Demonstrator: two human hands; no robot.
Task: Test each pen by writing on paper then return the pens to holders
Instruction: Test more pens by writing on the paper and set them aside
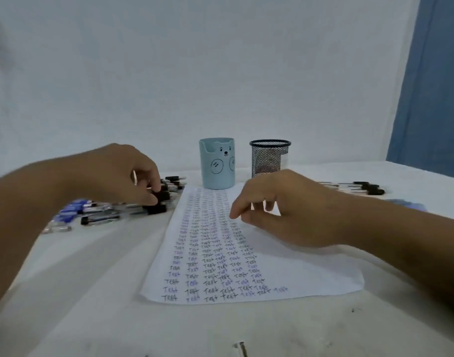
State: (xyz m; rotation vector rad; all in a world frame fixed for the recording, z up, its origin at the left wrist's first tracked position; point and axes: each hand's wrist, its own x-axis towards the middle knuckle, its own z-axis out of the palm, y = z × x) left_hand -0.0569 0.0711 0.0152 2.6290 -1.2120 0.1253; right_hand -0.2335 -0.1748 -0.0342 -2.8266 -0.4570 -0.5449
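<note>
Looking down from the head camera, I see a white table with a sheet of paper lying lengthwise in the middle, filled with rows of the word "Test" in black and blue ink.

At the far end of the paper stand two holders. The pale blue cup with a bear face touches or nearly touches the paper's far edge, and the black mesh cup stands just beside it on the right. Both stand upright; I cannot tell what, if anything, is inside them.

The left hand reaches over a pile of pens spread on the table left of the paper. Its fingers are curled down and the fingertips pinch the black cap end of one pen in the pile. The picture is blurred there, so I cannot tell whether that pen is lifted or lying with the rest.

The right hand hangs over the right side of the paper, near its far half. Its fingers are loosely curled and droop toward the sheet, holding nothing that I can see.

A second, smaller group of pens lies on the table to the right, well apart from the paper. Something blue sits just in front of them, too blurred to name. A blue curtain hangs at the right edge against the white wall.
</note>
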